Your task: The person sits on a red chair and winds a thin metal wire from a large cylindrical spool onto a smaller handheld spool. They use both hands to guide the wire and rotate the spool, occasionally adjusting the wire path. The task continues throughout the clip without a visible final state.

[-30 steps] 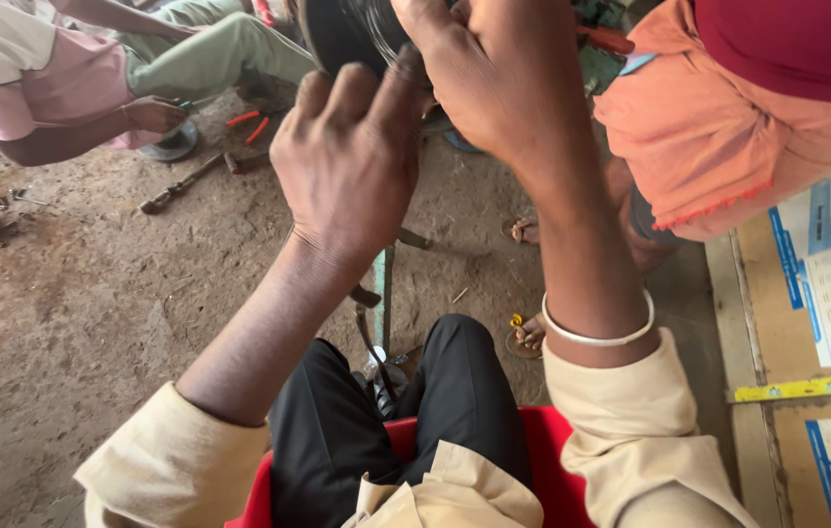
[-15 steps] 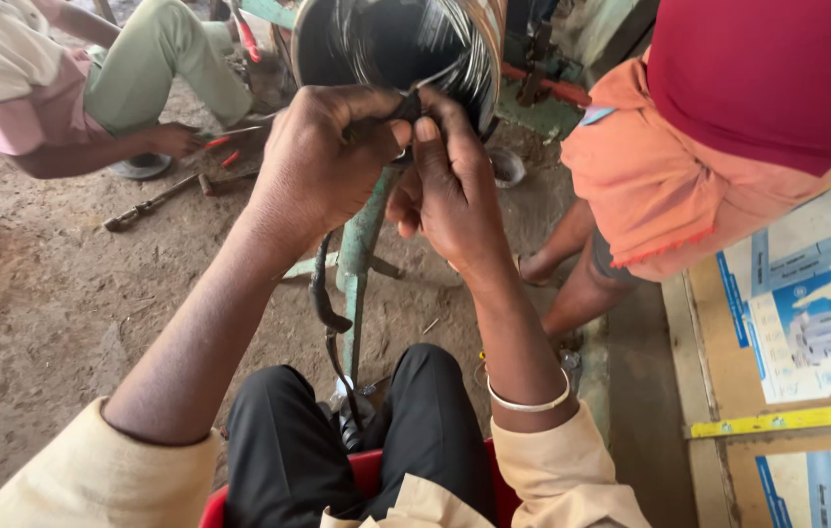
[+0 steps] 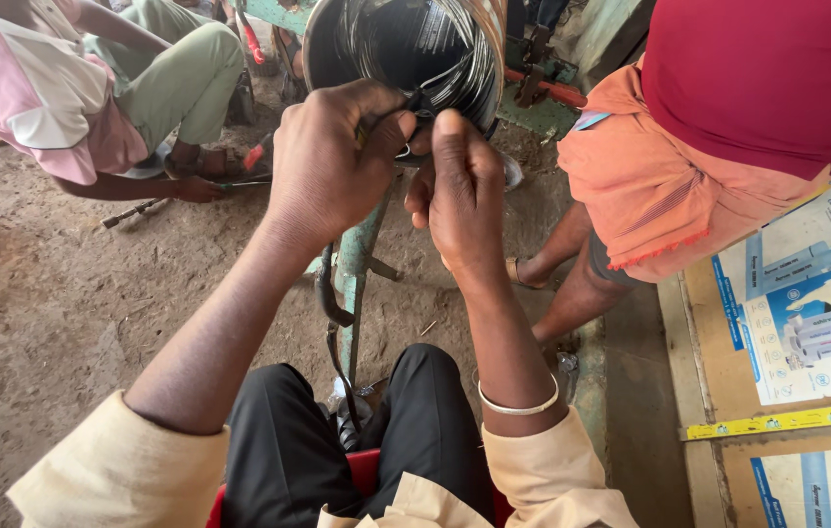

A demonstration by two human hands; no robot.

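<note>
Both hands [image 3: 391,171] at the wire coil [image 3: 415,49]

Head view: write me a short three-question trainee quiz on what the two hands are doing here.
1. True or false: both hands meet at the lower rim of the coil of shiny wire.
2. Which wrist wears the white bangle? A) left B) right
3. What hangs below the left hand, alongside the green metal post?

Key
1. True; the left hand and the right hand are together at the rim.
2. B.
3. A dark, curved cable-like piece; what it is exactly cannot be told.
</note>
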